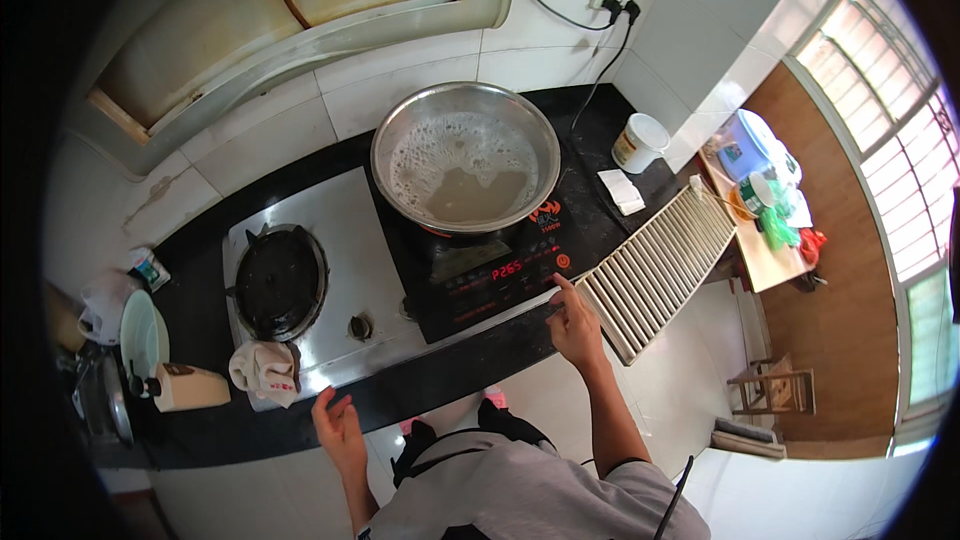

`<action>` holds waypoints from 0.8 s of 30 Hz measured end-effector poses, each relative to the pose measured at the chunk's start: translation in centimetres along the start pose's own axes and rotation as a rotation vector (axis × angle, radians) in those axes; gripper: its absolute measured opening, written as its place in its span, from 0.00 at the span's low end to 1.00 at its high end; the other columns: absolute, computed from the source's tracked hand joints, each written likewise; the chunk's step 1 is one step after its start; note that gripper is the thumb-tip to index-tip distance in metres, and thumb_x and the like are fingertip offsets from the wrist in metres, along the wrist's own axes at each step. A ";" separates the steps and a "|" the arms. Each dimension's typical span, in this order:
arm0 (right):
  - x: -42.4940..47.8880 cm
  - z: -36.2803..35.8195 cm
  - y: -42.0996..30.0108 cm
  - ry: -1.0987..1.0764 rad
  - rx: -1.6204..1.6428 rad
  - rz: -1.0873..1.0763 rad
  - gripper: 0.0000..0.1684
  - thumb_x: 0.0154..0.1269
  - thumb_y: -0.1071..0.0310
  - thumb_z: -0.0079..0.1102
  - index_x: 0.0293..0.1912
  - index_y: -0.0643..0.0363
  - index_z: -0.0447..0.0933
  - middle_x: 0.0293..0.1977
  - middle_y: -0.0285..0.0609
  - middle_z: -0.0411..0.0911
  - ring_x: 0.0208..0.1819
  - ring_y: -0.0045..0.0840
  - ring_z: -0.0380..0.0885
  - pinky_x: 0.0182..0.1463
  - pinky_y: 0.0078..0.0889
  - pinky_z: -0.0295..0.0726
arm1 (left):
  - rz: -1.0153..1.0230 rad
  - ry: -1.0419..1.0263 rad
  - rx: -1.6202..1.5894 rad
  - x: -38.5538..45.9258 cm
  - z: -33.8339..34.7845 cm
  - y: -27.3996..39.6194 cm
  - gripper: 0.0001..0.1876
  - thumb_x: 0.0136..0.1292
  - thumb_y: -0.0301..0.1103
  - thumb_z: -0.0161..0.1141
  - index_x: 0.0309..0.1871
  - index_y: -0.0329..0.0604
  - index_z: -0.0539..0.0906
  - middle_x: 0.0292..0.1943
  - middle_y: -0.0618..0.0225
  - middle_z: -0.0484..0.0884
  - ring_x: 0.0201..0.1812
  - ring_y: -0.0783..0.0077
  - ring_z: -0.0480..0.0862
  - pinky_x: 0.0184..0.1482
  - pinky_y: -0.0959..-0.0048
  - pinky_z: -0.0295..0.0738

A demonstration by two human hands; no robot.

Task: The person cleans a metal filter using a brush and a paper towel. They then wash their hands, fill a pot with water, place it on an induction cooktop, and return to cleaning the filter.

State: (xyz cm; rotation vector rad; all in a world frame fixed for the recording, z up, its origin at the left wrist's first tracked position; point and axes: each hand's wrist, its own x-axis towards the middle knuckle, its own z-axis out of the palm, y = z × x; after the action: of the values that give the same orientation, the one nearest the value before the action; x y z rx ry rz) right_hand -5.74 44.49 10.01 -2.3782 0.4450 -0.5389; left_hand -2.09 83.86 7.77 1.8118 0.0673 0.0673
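A large stainless steel basin (465, 157) of cloudy, foamy liquid stands on a black induction cooktop (450, 307) whose red display is lit. My right hand (576, 324) is at the cooktop's front right corner, a finger extended towards the touch panel; whether it touches the glass I cannot tell. Nothing is held in it. Over the counter's front edge, empty and with fingers apart, is my left hand (339, 427). A crumpled white cloth (264, 371) lies near it on the front left corner of the steel gas hob (337, 240).
A slatted metal rack (660, 262) juts out right of the cooktop. Behind it stand a white lidded tub (640, 142) and a folded white paper (622, 192). A pump bottle (191, 388) and pale green bowl (145, 330) sit left. A power cord (592, 94) runs behind the basin.
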 end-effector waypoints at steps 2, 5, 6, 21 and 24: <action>1.1 -0.9 0.6 -0.034 0.065 -0.027 0.13 0.49 0.86 0.47 0.36 0.64 0.66 0.60 0.56 0.68 0.27 0.25 0.80 0.30 0.25 0.77 | 0.087 -0.024 0.070 -1.2 2.5 1.5 0.19 0.63 0.21 0.54 0.58 0.35 0.69 0.53 0.59 0.72 0.47 0.69 0.80 0.47 0.74 0.75; 2.2 -2.2 2.2 -0.028 0.120 -0.088 0.13 0.49 0.86 0.46 0.36 0.64 0.67 0.60 0.55 0.68 0.26 0.25 0.79 0.30 0.25 0.76 | 0.109 -0.009 0.126 -2.6 5.3 3.5 0.18 0.61 0.19 0.54 0.56 0.34 0.72 0.51 0.58 0.73 0.45 0.68 0.81 0.45 0.74 0.77; 2.5 -2.7 2.3 -0.050 0.131 -0.083 0.13 0.49 0.87 0.46 0.36 0.64 0.66 0.60 0.53 0.69 0.25 0.25 0.78 0.30 0.25 0.76 | 0.104 -0.012 0.139 -3.1 5.8 4.0 0.18 0.61 0.19 0.54 0.55 0.34 0.72 0.51 0.58 0.73 0.45 0.68 0.81 0.45 0.74 0.77; 0.4 -6.1 4.0 -0.072 0.158 -0.063 0.13 0.51 0.85 0.49 0.38 0.64 0.70 0.56 0.51 0.74 0.24 0.24 0.78 0.29 0.22 0.76 | 0.182 -0.154 0.280 -3.8 9.8 7.8 0.14 0.59 0.18 0.55 0.49 0.34 0.76 0.46 0.55 0.76 0.39 0.67 0.84 0.40 0.74 0.78; -0.6 -7.2 4.9 -0.028 0.080 -0.081 0.11 0.53 0.85 0.48 0.37 0.63 0.71 0.51 0.50 0.76 0.25 0.26 0.80 0.30 0.24 0.77 | 0.221 -0.294 0.257 -3.7 11.1 8.3 0.14 0.58 0.18 0.55 0.48 0.33 0.77 0.45 0.55 0.77 0.37 0.66 0.84 0.40 0.74 0.78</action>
State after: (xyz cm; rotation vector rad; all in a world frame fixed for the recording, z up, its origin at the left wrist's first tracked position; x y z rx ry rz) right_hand -10.59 37.42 11.63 -2.3316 0.3094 -0.5490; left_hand -4.81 70.82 13.11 2.0611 -0.3473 -0.0539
